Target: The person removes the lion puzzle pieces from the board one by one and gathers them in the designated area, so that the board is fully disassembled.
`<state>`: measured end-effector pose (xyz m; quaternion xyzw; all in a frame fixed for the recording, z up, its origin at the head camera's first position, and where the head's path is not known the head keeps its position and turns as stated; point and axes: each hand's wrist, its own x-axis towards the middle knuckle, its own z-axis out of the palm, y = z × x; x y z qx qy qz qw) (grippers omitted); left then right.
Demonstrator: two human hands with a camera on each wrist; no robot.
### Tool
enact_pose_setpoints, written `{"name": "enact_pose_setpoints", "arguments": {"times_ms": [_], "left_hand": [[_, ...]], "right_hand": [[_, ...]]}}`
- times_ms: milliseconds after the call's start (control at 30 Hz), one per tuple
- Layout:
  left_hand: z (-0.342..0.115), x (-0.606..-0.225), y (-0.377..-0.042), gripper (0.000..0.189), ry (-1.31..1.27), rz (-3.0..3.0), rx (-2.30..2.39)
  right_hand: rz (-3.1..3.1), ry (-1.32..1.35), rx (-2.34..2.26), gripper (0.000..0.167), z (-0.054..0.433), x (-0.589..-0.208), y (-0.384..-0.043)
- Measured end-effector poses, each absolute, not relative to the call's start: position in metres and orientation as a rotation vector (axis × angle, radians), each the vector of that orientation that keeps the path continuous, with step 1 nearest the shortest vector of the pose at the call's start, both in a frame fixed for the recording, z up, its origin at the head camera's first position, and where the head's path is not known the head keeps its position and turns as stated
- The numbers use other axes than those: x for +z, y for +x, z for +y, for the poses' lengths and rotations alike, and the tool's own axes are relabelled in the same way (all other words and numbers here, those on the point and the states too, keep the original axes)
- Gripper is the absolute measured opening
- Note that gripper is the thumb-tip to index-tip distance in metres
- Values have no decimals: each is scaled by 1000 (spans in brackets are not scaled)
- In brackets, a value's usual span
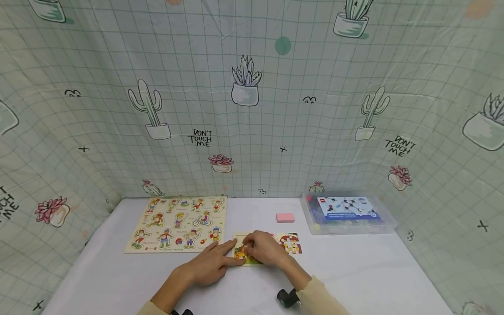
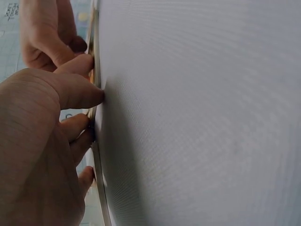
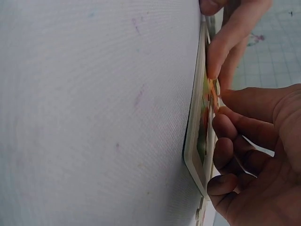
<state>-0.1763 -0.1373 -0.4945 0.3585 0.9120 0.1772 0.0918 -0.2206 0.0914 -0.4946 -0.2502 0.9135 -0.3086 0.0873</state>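
Observation:
A small jigsaw puzzle board (image 1: 238,240) with a pale rim and a colourful picture lies flat on the table. My left hand (image 1: 210,265) rests at its left side, fingers extended, thumb along the near edge. Over the board, my right hand (image 1: 265,248) pinches an orange puzzle piece (image 3: 214,96) between thumb and index finger, with the other fingers curled below in the right wrist view. The piece is low over the picture, close to a left fingertip. Just right of the board are red, white and yellow puzzle pieces (image 1: 290,243), partly hidden by the right hand.
A larger wooden board (image 1: 179,224) with cartoon sports figures lies to the left, close to the left fingers. Behind the puzzle is a pink block (image 1: 285,218). At the back right stands a clear plastic case (image 1: 348,213) with a blue-and-white label.

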Motion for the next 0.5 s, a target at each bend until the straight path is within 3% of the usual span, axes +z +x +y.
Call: {"name": "enact_pose_setpoints", "arguments": {"times_ms": [500], "left_hand": [[-138, -495, -177, 50, 1031, 2701, 538]], "right_hand": [[2701, -678, -1061, 3, 89, -493, -222]]}}
